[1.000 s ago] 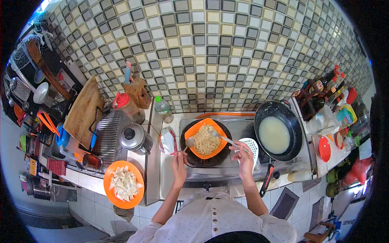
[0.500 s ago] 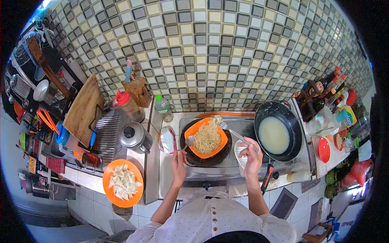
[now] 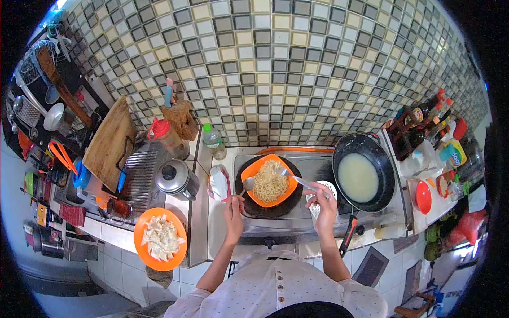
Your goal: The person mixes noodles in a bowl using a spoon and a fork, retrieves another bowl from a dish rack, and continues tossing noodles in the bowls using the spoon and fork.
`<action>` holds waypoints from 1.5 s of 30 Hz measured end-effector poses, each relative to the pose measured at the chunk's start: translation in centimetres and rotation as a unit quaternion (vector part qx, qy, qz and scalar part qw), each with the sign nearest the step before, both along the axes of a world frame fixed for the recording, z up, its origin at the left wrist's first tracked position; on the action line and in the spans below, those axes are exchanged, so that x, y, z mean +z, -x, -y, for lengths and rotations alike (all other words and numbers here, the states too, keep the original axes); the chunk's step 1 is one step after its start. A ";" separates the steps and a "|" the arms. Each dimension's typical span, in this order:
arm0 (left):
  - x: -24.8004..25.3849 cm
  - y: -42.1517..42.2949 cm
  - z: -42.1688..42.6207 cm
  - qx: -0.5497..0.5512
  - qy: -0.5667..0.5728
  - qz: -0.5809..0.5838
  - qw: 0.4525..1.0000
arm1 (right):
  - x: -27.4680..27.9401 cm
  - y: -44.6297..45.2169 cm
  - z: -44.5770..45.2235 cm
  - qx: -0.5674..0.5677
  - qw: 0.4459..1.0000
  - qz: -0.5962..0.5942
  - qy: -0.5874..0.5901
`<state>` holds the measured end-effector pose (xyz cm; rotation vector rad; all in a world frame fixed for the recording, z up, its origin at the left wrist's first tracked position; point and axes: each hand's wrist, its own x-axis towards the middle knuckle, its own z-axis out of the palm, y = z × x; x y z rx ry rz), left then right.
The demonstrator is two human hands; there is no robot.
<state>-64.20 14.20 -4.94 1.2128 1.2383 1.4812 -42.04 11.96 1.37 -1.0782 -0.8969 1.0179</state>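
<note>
Noodles [image 3: 269, 185] fill an orange bowl [image 3: 291, 186] standing on a dark round pan [image 3: 270, 213] over the stove. My left hand [image 3: 233, 216] is closed around the handle of a spoon [image 3: 248, 184], whose head rests at the bowl's left side. From the right, my right hand [image 3: 324, 208] grips a fork [image 3: 302, 182]; its tip is down among the noodles near the right rim, so the tines are hidden. Partly behind my right hand lies a white perforated utensil [image 3: 327, 186].
A black frying pan [image 3: 391, 185] with pale liquid sits at right, its handle toward me. An orange plate [image 3: 142, 249] of white folded pieces is at the left counter edge. A metal pot [image 3: 177, 180], green-capped bottle [image 3: 214, 142] and sauce bottles [image 3: 419, 135] stand around.
My right hand has moved slightly down and left. The fork's tip has dropped from the bowl's upper right rim, where it held a clump of noodles, into the bowl. The left hand is almost still.
</note>
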 end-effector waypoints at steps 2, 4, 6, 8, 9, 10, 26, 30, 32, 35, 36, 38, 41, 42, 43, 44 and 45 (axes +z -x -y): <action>0.3 -0.1 0.1 0.006 0.010 0.004 1.000 | -0.2 0.3 -0.1 0.022 0.999 0.036 0.019; 0.4 -0.2 0.1 0.011 0.021 0.008 1.000 | -2.0 0.3 -0.2 0.041 0.998 0.049 0.023; 0.3 -0.2 0.1 0.010 0.003 0.031 0.999 | -3.5 0.6 -0.4 0.061 0.993 0.098 0.021; 0.2 -0.4 0.1 0.004 0.008 0.017 1.000 | -5.0 0.8 -0.6 0.065 0.990 0.125 0.028; 0.2 -0.5 0.1 -0.002 0.013 0.003 1.000 | -5.9 0.8 -0.7 0.069 0.985 0.152 0.033; -0.2 -0.6 0.0 -0.002 0.013 0.004 1.000 | -6.9 0.9 -0.9 0.072 0.988 0.133 0.041; -2.8 -3.9 0.7 -0.097 0.080 0.050 0.991 | -9.1 0.5 -1.0 0.051 0.989 0.123 0.062; -3.2 -3.9 0.8 -0.101 0.073 0.055 0.991 | -9.6 0.3 -1.7 0.072 0.980 0.185 0.032; -3.3 -3.7 0.7 -0.096 0.054 0.065 0.992 | -9.6 0.3 -2.1 0.071 0.971 0.226 0.021; -2.6 -3.0 0.8 -0.100 0.073 0.059 0.991 | -9.1 0.5 -2.7 0.032 0.938 0.343 -0.046; -2.2 -2.8 0.8 -0.100 0.072 0.058 0.991 | -8.6 0.7 -2.7 0.020 0.946 0.320 -0.036; -1.7 -2.4 0.8 -0.082 0.053 0.043 0.994 | -8.2 0.8 -2.8 0.008 0.954 0.297 -0.024; -2.1 -1.5 0.7 -0.067 0.076 0.052 0.993 | -8.0 0.9 -3.1 0.013 0.967 0.255 -0.004; -2.0 -1.2 0.7 -0.067 0.076 0.052 0.993 | -7.8 0.9 -3.1 0.043 0.975 0.217 0.027; -1.9 -0.9 0.6 -0.061 0.073 0.048 0.994 | -7.7 0.9 -3.1 0.072 0.980 0.179 0.058; -1.8 -0.6 0.5 -0.055 0.070 0.044 0.995 | -8.1 0.9 -3.1 0.072 0.980 0.178 0.058; -1.8 -0.3 0.4 -0.054 0.070 0.044 0.995 | -8.6 1.0 -3.2 0.070 0.980 0.180 0.051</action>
